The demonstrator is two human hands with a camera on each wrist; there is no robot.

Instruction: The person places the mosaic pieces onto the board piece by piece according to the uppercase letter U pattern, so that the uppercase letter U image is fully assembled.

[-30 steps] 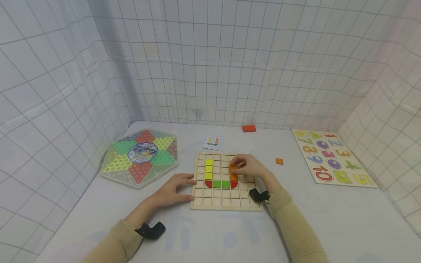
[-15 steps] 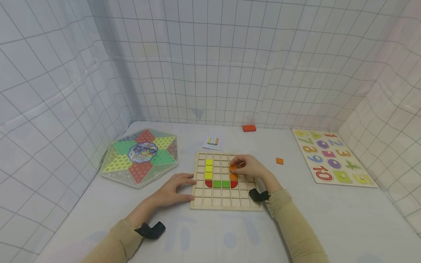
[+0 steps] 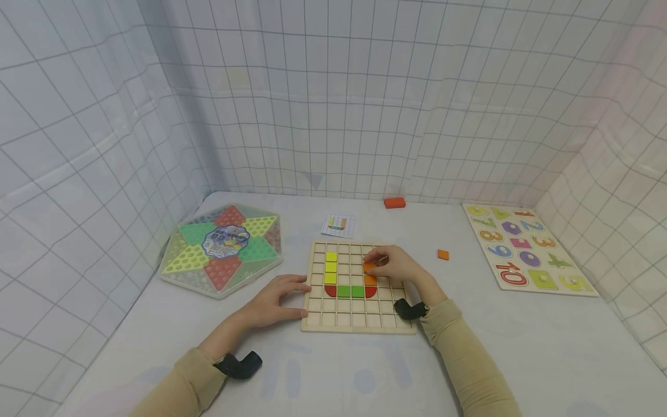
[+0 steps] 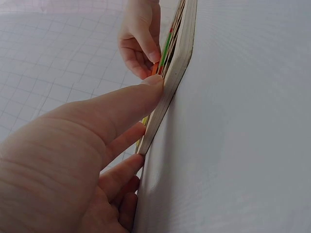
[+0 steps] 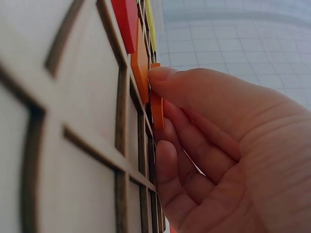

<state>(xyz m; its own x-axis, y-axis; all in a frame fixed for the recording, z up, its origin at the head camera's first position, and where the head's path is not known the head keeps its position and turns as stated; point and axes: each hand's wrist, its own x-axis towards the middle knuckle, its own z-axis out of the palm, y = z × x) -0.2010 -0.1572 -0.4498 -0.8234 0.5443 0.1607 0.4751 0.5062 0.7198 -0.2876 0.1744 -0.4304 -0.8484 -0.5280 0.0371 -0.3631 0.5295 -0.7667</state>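
A wooden grid board (image 3: 344, 319) lies in front of me, bearing a column of three yellow square tiles (image 3: 330, 267). Two green tiles (image 3: 351, 291) sit between red rounded-corner tiles (image 3: 370, 292) below. Above the right red tile, one orange tile (image 5: 141, 68) lies in its cell. My right hand (image 3: 398, 266) pinches a second orange square tile (image 5: 158, 109) between thumb and fingers, slightly raised at the cell above; its seating is partly hidden. My left hand (image 3: 268, 302) touches the board's left edge with thumb and fingertips, fingers extended, as the left wrist view also shows.
A small pattern card (image 3: 338, 226) lies behind the board. A loose orange tile (image 3: 443, 255) is to the right, a red block (image 3: 394, 203) at the back. A hexagonal star game board (image 3: 221, 249) stands left; a number puzzle (image 3: 528, 249) lies right.
Both hands keep almost the same places. The right hand still holds the orange tile at its cell, with barely any visible shift.
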